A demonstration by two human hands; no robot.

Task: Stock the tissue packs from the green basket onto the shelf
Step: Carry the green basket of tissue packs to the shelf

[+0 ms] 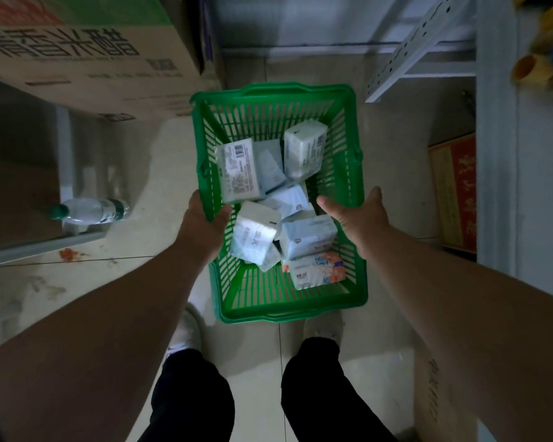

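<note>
A green plastic basket (278, 94) hangs over the tiled floor in front of my legs, gripped on both long sides. My left hand (205, 218) is closed over its left rim, thumb inside. My right hand (358, 215) clasps the right rim, thumb pointing inward. Inside lie several tissue packs: a white one with a barcode (238, 173), a white upright one (304, 149), pale blue ones (308, 236), and one with an orange print (316, 269) at the near end. The white metal shelf (495, 154) stands to the right.
A large cardboard box (87, 59) sits at the upper left. A water bottle (90, 212) lies on a low grey ledge at the left. A red carton (454, 193) stands under the shelf, and yellow goods (546, 52) are at the top right.
</note>
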